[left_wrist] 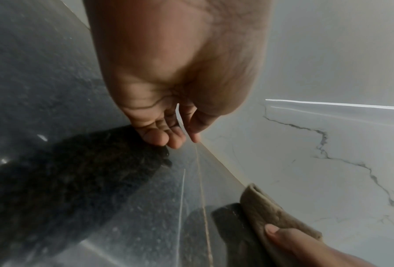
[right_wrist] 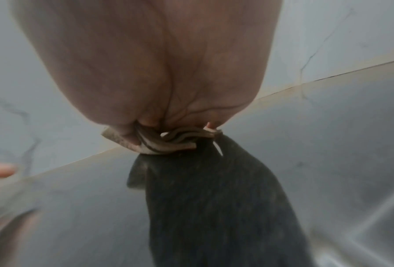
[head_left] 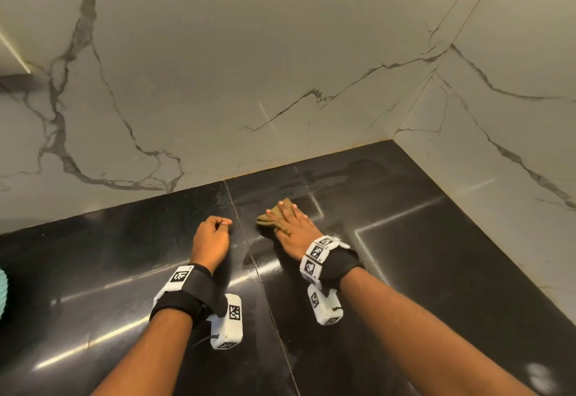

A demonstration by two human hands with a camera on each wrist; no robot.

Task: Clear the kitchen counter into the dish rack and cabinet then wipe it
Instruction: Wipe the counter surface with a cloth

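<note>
My right hand (head_left: 293,224) is flat, fingers spread, pressing the folded cloth (head_left: 270,219) under them for even wiping pressure. Left hand (head_left: 212,238), loosely curled and empty, rests beside it on the counter (head_left: 436,271), I'd guess for balance.

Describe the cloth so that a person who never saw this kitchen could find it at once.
Start at the corner where the two marble walls meet the black counter. In front of that corner, the right hand presses flat on a small folded cloth. It is olive-brown, the only soft thing there; the left hand beside it holds nothing.
</note>
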